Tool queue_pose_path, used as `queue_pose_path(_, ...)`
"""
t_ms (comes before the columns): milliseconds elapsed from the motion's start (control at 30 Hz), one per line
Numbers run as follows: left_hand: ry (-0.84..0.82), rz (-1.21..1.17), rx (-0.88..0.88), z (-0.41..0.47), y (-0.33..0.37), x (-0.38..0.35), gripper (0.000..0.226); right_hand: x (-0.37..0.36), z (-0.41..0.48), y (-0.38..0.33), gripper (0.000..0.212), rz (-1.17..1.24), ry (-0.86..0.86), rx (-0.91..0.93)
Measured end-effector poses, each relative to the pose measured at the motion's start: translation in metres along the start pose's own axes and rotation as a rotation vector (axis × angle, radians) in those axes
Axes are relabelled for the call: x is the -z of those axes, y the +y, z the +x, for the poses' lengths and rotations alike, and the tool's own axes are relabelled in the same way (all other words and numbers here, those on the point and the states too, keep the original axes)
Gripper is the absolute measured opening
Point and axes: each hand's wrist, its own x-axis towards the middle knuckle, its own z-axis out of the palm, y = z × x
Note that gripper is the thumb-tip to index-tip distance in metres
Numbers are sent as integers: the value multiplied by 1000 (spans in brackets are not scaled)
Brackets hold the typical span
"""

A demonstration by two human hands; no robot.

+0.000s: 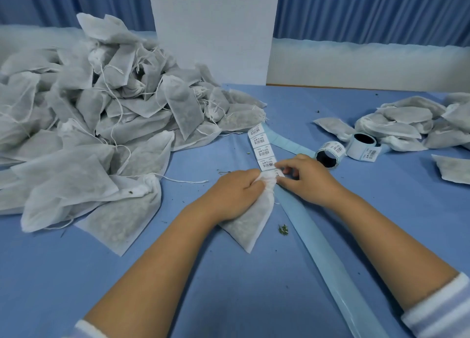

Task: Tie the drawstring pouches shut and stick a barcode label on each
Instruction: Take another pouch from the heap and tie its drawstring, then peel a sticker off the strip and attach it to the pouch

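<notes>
Clamps left hand (236, 192) grip round gathered neck of soft, light pouch (250, 220), likely surest hold; pinches flimsy label (279, 172) in right hand (307, 177).

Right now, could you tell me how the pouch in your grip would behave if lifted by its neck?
Probably floppy: the pouch bunches where the left grip holds it. Likely light, since the filling looks like loose dried leaf. It should sag rather than roll, as its body lies flat on the table.
</notes>
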Motion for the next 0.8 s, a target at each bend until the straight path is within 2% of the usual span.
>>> queue_pose_path(367,-90,247,-106,3,4,-4,35,-2,7,5,34,53,15,-41)
queue_pose_path(500,-87,222,-102,0,5,-5,33,-3,9,7,25,91,12,-70)
queue_pose_path(633,-94,214,-104,1,4,-5,21,-7,9,10,10,205,54,-123)
queue_pose_path(800,-85,212,-103,1,4,-6,22,-11,4,9,9,124,156,18)
